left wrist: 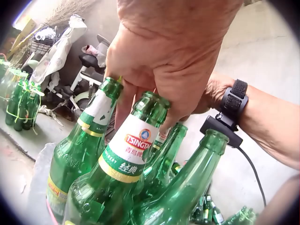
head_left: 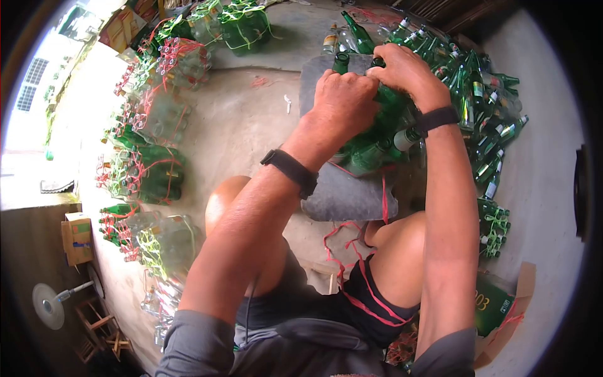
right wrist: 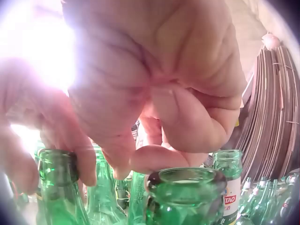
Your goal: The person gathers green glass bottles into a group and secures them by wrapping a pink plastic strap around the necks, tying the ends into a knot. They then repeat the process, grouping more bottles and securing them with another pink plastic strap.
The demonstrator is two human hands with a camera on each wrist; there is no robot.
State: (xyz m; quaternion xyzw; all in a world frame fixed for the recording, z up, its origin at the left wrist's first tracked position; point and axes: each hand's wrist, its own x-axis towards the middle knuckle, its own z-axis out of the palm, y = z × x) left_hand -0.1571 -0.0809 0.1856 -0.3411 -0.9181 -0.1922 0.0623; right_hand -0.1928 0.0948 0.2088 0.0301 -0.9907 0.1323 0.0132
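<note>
Green bottles [head_left: 367,157] stand in a tight upright bundle on a grey slab [head_left: 352,195]. Over their necks is my left hand [head_left: 345,100]; in the left wrist view that hand [left wrist: 164,51] reaches down behind a labelled bottle [left wrist: 126,150]. The right wrist view shows the left fingers [right wrist: 84,159] around a bottle neck [right wrist: 58,166]. Close beside it, at the far side of the bundle, is my right hand [head_left: 408,72]. Its thumb [right wrist: 187,117] and fingers are curled above a bottle mouth [right wrist: 187,178]; whether they pinch anything is hidden. Red string [head_left: 385,195] hangs over the slab.
Loose green bottles [head_left: 477,94] are heaped at the right. Tied bottle bundles [head_left: 154,173] line the left side, with others [head_left: 245,28] at the back. A cardboard box [head_left: 524,295] lies at the lower right, a fan [head_left: 49,306] at the lower left. Red string [head_left: 377,295] crosses the legs.
</note>
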